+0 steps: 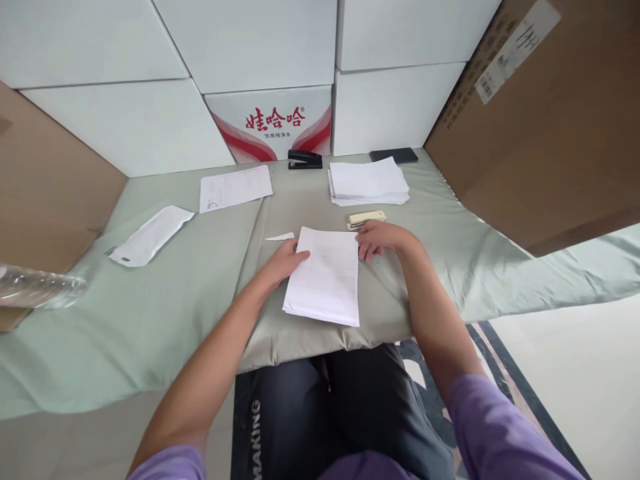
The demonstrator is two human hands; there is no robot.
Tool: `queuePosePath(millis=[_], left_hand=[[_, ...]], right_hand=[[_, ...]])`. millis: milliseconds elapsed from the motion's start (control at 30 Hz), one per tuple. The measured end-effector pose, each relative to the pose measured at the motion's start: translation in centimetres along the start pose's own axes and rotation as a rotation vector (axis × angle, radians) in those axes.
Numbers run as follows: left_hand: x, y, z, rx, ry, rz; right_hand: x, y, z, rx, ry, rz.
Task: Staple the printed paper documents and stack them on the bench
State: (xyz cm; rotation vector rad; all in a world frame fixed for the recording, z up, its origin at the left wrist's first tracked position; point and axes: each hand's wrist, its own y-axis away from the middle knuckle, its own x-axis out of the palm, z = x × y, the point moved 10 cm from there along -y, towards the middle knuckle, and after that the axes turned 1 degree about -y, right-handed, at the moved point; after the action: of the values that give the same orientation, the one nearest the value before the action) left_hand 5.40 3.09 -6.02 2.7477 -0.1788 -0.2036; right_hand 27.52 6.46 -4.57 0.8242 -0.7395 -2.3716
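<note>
Toward the left end of the worktop we have a white pouch, then a printed sheet nearer the back edge. Our left hand pinches the left side of a paper stack near the front edge, thumb on top. A black stapler stands by the back edge. Just beside a cream stapler, our right hand curls its fingers narrowly at the stack's far right corner; we cannot tell whether they grip anything.
</note>
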Motion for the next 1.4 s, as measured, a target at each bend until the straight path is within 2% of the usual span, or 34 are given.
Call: queuePosePath(millis=[167, 333, 433, 633, 800, 900, 1067, 1200, 1400], left_hand=[[0.4, -0.2, 0.4, 0.022, 0.047, -0.063], [-0.4, -0.3, 0.7, 0.0, 0.022, -0.141], [-0.7, -0.1, 0.7, -0.011, 0.051, -0.157], [-0.3, 0.0, 1.2, -0.082, 0.159, -0.115], [0.8, 0.4, 1.3, -0.141, 0.267, -0.063], [1.6, 0.7, 1.2, -0.156, 0.275, -0.011], [1.9, 0.7, 0.8, -0.114, 0.296, -0.002], [2.4, 0.9, 0.9, -0.16, 0.307, 0.033], [3.2, 1.6, 0.3, -0.147, 0.231, 0.138]], right_hand=[[-1.1, -0.3, -0.3, 0.037, -0.044, -0.128], [-0.9, -0.5, -0.1, -0.001, -0.051, -0.086], [-1.3, -0.3, -0.2, 0.006, -0.067, -0.105], [-2.3, 0.5, -0.2, 0.022, -0.109, -0.191], [-3.0, 0.8, -0.1, 0.015, -0.098, -0.241], [-3.2, 0.8, -0.1, 0.004, -0.09, -0.253], [-3.6, 0.7, -0.4, 0.008, -0.085, -0.256], [-3.9, 0.4, -0.8, 0.013, -0.093, -0.269], [-4.2, 0.2, -0.9, 0.019, -0.091, -0.304]])
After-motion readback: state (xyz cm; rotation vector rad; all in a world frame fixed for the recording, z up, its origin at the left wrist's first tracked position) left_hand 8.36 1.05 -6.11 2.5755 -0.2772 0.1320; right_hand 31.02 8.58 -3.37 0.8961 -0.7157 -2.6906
